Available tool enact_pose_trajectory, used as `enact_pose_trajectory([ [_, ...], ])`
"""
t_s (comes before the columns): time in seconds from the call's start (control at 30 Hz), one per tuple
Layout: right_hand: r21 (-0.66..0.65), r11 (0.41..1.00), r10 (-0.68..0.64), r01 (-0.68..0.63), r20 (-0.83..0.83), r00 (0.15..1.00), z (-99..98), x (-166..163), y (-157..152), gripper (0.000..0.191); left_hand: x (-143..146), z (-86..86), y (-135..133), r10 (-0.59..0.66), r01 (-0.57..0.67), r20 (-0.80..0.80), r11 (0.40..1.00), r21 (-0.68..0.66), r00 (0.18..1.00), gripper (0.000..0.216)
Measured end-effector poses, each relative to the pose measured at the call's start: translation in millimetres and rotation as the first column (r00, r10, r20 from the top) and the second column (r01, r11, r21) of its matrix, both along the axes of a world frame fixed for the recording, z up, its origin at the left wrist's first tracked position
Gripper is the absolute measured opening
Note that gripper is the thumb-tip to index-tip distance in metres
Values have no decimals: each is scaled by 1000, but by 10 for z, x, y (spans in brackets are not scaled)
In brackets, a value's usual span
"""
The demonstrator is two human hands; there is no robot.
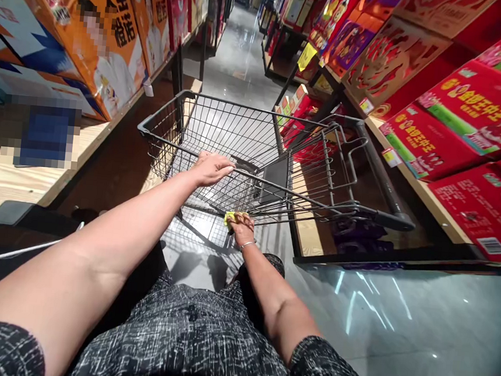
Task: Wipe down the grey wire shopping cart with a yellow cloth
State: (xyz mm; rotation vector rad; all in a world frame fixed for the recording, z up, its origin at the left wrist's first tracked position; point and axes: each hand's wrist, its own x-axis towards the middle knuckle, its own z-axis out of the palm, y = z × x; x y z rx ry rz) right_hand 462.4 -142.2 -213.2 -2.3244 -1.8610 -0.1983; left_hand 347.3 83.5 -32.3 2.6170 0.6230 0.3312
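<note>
A dark wire shopping cart (274, 181) stands sideways in front of me, its handle to the right, and its basket holds no goods that I can see. My left hand (212, 169) lies over the near top rail, its fingers closed around it. Lower down, my right hand (242, 228) has a yellow cloth (229, 216) bunched under its fingers, against the wire of the near side. The cloth is mostly covered by the fingers.
Shelves on the left hold orange gift boxes (88, 39) and a blurred dark blue item (47, 132) on a wooden ledge (14, 182). Stacked red boxes (481, 109) fill the right shelf, close to the cart's handle. A shiny aisle floor (245, 47) runs ahead.
</note>
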Motion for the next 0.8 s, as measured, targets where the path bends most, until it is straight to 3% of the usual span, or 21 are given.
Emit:
enact_pose_trajectory([
  [0.13,39,999,32,-35,61,998,219,218,-174,37,5,-4,19,7,-6,24,1000,-9,1000,34],
  [0.23,156,986,-70,53,111,991,629,631,-522,41,-4,0,15,25,-24,34,1000,-14,999,34],
  [0.3,414,902,-212,124,172,962,987,918,-773,39,-10,-1,9,31,-30,42,999,-12,999,35],
  [0.37,629,759,-355,167,186,916,1328,1122,-940,40,-16,-2,-2,16,-16,52,1000,-2,998,35],
  [0.43,722,662,-447,200,167,879,1563,1181,-946,47,-20,0,-18,-4,4,53,1000,7,999,35],
  [0.47,729,650,-465,216,157,871,1625,1147,-879,51,-21,3,-27,-13,13,46,1000,11,999,36],
  [0.53,691,682,-448,238,139,883,1640,966,-616,59,-18,10,-45,-22,22,25,1000,19,999,39],
  [0.63,566,793,-338,224,103,936,1505,539,-64,62,1,18,-63,-14,14,-3,1000,17,1000,39],
  [0.73,377,925,-107,45,145,984,1361,231,334,50,25,31,-58,8,-8,-26,1000,3,1000,40],
  [0.8,254,965,23,-67,173,985,1298,218,352,44,27,46,-34,14,-14,-40,1000,-7,999,43],
])
